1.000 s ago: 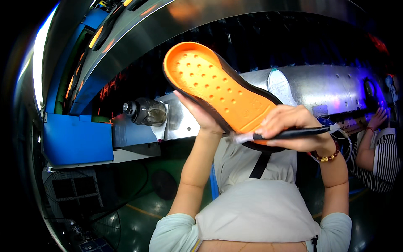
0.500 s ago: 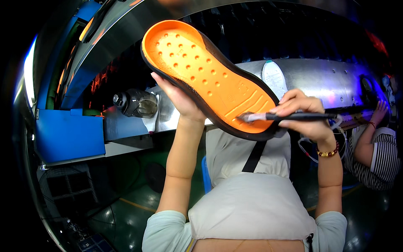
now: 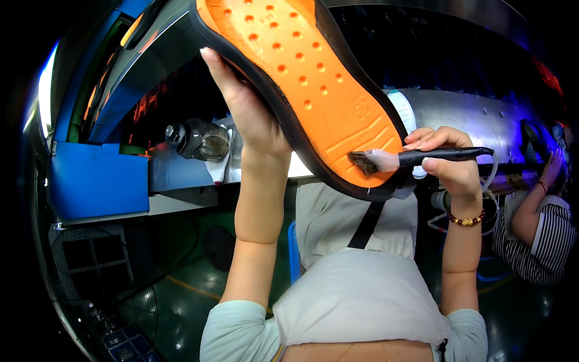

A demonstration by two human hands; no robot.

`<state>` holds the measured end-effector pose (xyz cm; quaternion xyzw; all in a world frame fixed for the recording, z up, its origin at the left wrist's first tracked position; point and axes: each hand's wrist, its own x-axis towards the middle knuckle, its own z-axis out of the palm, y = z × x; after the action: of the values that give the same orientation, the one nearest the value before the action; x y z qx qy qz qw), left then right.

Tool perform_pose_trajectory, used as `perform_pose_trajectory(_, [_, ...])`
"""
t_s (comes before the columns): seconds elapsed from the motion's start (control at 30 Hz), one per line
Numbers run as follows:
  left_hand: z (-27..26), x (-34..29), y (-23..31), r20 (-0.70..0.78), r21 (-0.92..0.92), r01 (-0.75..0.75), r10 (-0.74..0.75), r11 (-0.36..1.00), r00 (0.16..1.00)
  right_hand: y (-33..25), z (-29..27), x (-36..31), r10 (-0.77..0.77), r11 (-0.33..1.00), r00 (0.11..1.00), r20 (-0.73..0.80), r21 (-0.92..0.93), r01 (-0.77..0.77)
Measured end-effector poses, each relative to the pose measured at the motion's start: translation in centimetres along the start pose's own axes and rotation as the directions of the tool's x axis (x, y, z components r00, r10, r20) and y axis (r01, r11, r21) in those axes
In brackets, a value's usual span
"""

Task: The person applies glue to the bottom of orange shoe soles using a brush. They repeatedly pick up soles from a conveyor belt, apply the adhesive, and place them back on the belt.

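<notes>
A large shoe sole [image 3: 325, 114] with a dimpled orange inner face and a black rim is held up, slanting, with its top end cut off by the picture edge. My left hand [image 3: 256, 117] supports it along its left side and underneath; most of those fingers are hidden behind it. In my right hand [image 3: 452, 169] is a brush [image 3: 416, 158] with a black handle, gripped between thumb and fingers. Its dark bristles lie against the orange face near the sole's lower end. A pale tube runs from the handle's far end.
A clear bottle [image 3: 208, 142] with a dark lid stands on the metal table [image 3: 458, 117] at left. A white sole-shaped piece [image 3: 403, 110] is partly hidden behind the sole. A blue box-like part [image 3: 99, 187] is at far left; another person [image 3: 540, 223] works at right.
The sole has been raised and tilted more steeply, so its top end now leaves the picture. The brush bristles have shifted slightly right and up and show more plainly.
</notes>
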<state>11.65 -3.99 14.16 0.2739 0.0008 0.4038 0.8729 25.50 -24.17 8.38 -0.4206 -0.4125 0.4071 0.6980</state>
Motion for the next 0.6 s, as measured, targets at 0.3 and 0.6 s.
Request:
perform_pose_trajectory(0.3, [-2.6, -6.9, -5.0, 0.179, 0.314, -0.118, 0.063, 0.942, 0.982, 0.3, 3.6, 0.0, 0.025, 0.958, 0.992, -0.127, 0.288, 0.012])
perform_pose_trajectory(0.6, [-3.4, -7.3, -4.3, 0.074, -0.225, 0.039, -0.022, 0.974, 0.997, 0.2, 5.7, -1.0, -0.108, 0.991, 0.993, -0.051, 0.071, 0.111])
